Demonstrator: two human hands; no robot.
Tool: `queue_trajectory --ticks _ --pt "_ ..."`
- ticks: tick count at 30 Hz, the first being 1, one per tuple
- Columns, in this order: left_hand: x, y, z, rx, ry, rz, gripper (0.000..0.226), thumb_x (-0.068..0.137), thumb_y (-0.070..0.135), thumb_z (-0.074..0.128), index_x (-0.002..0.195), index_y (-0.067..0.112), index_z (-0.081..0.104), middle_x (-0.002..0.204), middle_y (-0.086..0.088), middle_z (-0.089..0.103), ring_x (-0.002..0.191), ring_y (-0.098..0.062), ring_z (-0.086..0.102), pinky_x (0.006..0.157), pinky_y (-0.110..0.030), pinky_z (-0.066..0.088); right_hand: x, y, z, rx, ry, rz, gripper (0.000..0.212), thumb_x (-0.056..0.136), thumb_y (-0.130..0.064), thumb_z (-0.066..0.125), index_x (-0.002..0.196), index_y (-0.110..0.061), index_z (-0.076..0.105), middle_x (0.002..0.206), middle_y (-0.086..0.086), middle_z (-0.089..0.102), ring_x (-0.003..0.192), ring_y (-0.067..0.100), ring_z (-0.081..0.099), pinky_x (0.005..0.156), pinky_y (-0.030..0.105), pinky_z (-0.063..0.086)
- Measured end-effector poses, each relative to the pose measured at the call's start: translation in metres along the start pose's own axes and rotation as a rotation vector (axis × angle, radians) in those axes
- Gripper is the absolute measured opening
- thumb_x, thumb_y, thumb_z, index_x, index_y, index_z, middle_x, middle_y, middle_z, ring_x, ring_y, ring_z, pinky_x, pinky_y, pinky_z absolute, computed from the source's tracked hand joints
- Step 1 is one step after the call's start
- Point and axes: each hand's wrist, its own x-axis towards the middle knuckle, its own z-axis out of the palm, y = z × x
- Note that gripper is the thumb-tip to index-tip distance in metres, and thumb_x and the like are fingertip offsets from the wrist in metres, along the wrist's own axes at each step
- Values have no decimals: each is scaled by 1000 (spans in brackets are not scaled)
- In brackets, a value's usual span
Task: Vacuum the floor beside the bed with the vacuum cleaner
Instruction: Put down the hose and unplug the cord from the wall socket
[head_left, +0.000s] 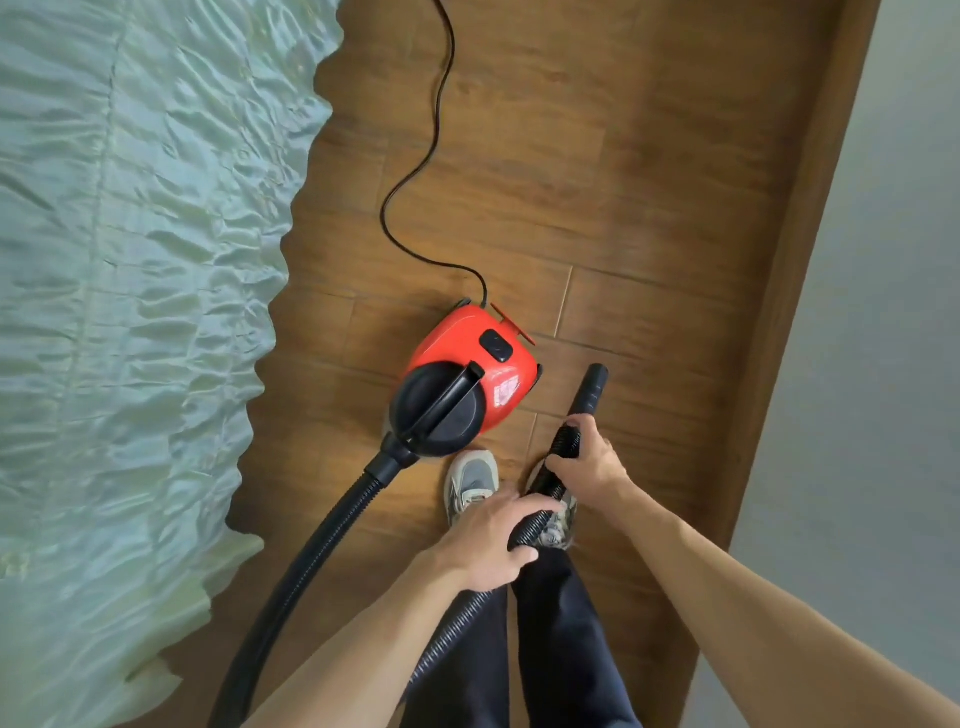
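A red canister vacuum cleaner with a black lid and handle stands on the wooden floor beside the bed. Its black ribbed hose loops from the front of the canister down to the left and back up to my hands. My left hand grips the hose near my feet. My right hand grips the hose higher up, just behind the bare black nozzle end, which points away from me above the floor.
A black power cord snakes from the canister's rear along the floor to the top of the view. A wooden skirting and pale wall run along the right. My two shoes stand just behind the canister.
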Motion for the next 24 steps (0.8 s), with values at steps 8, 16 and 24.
queue_trajectory --ticks 8,16,24 --pt "38 -27 14 -44 8 -25 61 91 19 64 140 47 42 125 4 51 119 -18 53 107 -31 39 81 -47 13 -599 -77 -293 82 82 -10 56 152 -16 16 155 6 20 141 31 25 112 49 33" --pt "53 -40 22 -78 -11 -56 58 91 20 64 140 44 45 115 0 49 109 -20 54 99 -28 41 124 -79 37 -732 -167 -390 84 93 -11 49 157 -12 -6 164 0 -13 151 15 -8 121 39 20" --pt "67 -40 19 -110 -69 -54 53 93 19 60 138 43 45 105 6 42 104 -24 55 98 -38 44 135 -79 50 -879 -164 -348 89 93 -16 53 155 -8 -11 163 3 -19 152 19 -7 120 46 22"
